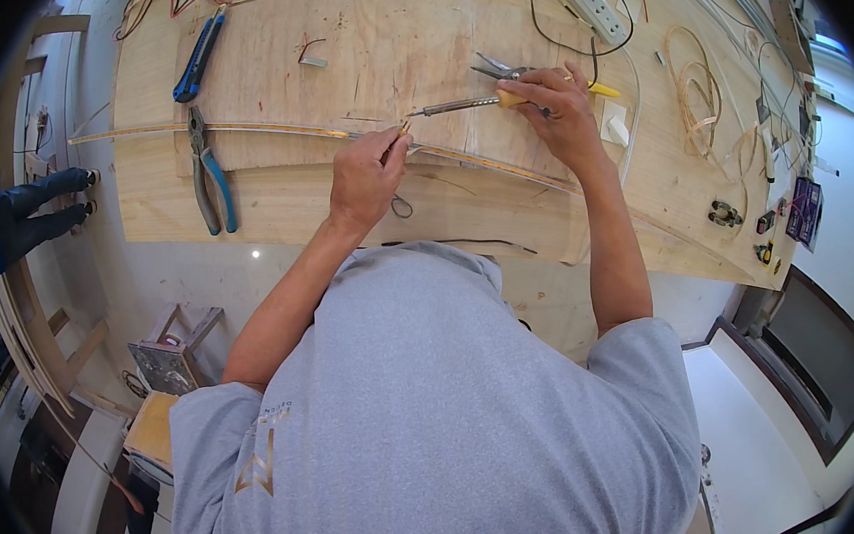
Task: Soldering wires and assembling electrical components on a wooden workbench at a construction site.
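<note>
The left hand (368, 179) pinches a small gold-coloured piece (404, 127) and the right hand (557, 108) grips a soldering iron (464, 104), best kept steady, skin clear of its tip (416, 114).

Small lettering (276, 411), gold angular emblem (258, 469) on grey shirt (457, 395).

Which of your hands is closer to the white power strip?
Right. The right hand, holding the soldering iron, is just below and left of the power strip in the picture; the left hand is much farther toward the lower left.
</note>
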A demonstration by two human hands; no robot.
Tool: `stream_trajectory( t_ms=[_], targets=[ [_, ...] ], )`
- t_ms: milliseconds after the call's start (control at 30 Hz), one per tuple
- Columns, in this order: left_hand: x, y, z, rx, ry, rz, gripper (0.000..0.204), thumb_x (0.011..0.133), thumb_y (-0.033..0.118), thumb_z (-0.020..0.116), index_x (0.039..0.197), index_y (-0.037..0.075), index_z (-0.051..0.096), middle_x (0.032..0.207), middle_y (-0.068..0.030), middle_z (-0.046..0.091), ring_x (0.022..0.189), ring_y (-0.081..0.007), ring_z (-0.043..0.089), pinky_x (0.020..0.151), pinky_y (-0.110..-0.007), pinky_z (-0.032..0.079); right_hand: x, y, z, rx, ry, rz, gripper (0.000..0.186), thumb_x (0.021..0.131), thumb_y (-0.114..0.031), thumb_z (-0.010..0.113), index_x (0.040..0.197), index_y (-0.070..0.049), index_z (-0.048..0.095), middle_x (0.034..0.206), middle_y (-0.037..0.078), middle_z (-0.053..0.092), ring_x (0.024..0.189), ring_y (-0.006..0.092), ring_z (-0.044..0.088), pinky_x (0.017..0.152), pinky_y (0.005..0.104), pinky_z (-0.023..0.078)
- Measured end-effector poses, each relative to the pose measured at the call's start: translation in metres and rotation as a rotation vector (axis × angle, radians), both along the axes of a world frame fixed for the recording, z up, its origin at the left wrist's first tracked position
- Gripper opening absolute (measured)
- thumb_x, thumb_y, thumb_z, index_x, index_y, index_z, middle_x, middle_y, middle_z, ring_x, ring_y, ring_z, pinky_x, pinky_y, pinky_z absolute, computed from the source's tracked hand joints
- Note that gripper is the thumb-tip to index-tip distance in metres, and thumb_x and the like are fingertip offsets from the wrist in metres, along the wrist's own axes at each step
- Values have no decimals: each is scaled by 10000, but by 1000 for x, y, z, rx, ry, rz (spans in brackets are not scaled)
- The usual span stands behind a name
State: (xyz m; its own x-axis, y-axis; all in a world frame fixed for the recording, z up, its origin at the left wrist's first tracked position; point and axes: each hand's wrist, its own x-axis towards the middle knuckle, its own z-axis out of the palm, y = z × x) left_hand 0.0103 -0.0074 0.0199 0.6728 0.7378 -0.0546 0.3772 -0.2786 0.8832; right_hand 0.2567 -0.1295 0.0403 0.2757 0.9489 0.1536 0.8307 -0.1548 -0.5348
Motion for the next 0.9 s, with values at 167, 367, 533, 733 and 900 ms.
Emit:
stream_trajectory(
  t_ms=[167, 367, 533, 733, 900],
  targets=[
    [0, 0, 1, -13, 4, -4, 160, 886, 151, 613, 843, -2, 633, 658, -158, 571, 590, -296, 560, 560, -381, 432, 0, -2, -3, -12, -12, -10, 394, 718, -27, 730, 1067, -210, 715, 964, -4, 635, 943, 168, 576, 1059, 416, 268],
    [0, 0, 1, -2, 3, -7, 172, 888, 149, 609, 810, -4, 615, 644, -153, 563, 583, -295, 554, 559, -382, 429, -4, -2, -4, -20, 11, -19, 364, 746, -53, 725, 1067, -224, 715, 976, -6, 633, 947, 169, 579, 1073, 447, 260],
    [-2, 4, -1, 37, 62, -60, 181, 895, 136, 628, 963, -23, 685, 679, -100, 625, 545, -140, 616, 515, -275, 452, -4, -3, -7, -24, 27, -30, 351, 756, -68, 725, 1069, -227, 715, 977, -6, 632, 946, 168, 581, 1075, 449, 259],
    [-2, 4, -3, 84, 59, -63, 189, 902, 153, 621, 962, -15, 685, 653, -101, 607, 541, -147, 599, 524, -288, 440, -2, -5, -10, -16, 55, -43, 346, 747, -97, 737, 1060, -244, 715, 977, -18, 644, 1004, 168, 584, 1056, 473, 268],
    [-3, 4, -4, 84, 74, -71, 185, 901, 148, 622, 952, -19, 681, 652, -102, 600, 539, -149, 597, 519, -290, 437, -3, -4, -8, -5, 44, -31, 341, 761, -82, 728, 1075, -214, 713, 967, 0, 630, 947, 169, 582, 1069, 444, 266]
  ],
)
